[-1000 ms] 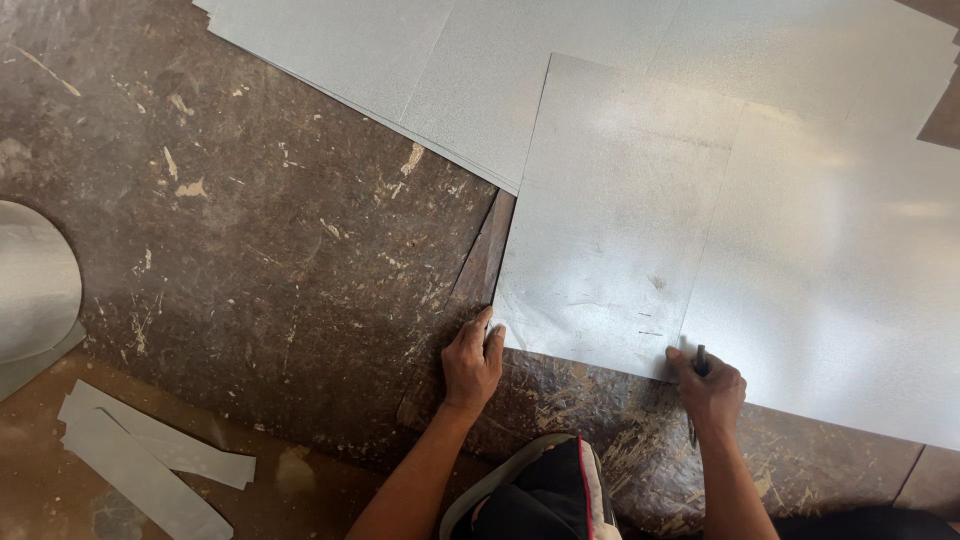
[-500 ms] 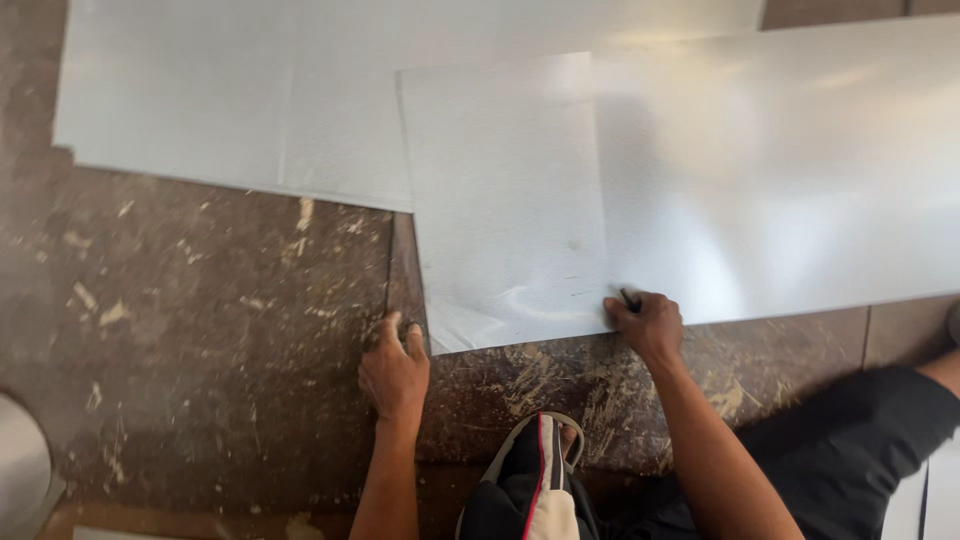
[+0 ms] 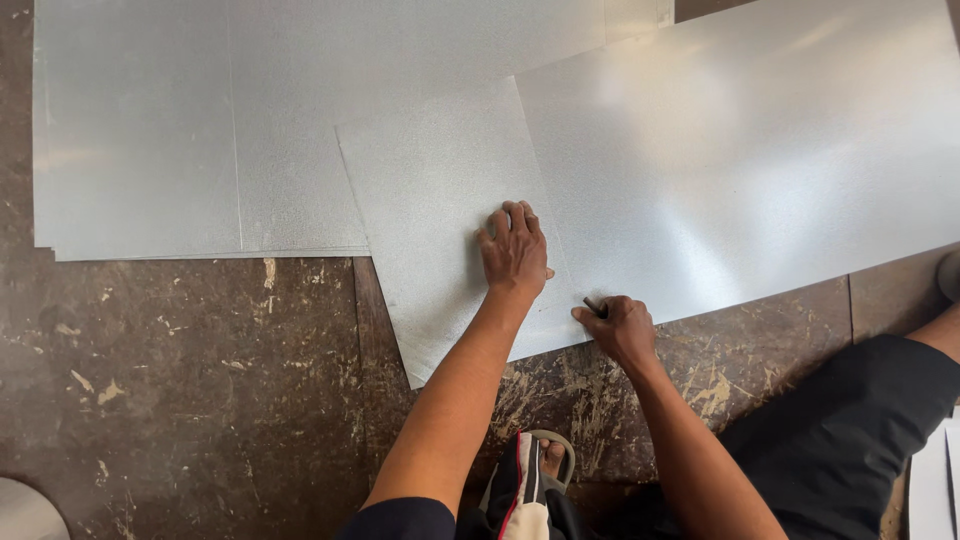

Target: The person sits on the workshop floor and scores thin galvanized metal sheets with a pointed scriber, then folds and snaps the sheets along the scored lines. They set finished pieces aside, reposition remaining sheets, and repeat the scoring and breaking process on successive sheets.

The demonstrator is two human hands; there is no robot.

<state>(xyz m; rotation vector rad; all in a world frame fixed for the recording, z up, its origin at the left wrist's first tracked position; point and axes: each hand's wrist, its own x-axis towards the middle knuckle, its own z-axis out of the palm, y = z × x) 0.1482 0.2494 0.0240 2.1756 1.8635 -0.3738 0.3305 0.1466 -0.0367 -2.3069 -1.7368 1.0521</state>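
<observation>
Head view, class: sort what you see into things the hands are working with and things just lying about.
In use:
- small metal sheet, pressed flat by the left hand
- large metal sheet beneath it
- dark marking tool, held in the right hand at the small sheet's edge

Lying about:
- stack of metal sheets at upper left
- round metal piece in the bottom left corner

A small rectangular sheet of dull, grainy galvanised metal [image 3: 440, 210] lay flat and slightly skewed, its lower corner hanging over the bare brown floor [image 3: 200, 380]. It rested on top of a larger, shinier metal sheet [image 3: 760, 170] that ran to the right edge of the view. The left hand [image 3: 515, 250] was pressed flat on the small sheet near its right edge. The right hand [image 3: 622, 328] pinched a thin dark marking tool [image 3: 592, 306] with its tip at the small sheet's lower right corner.
</observation>
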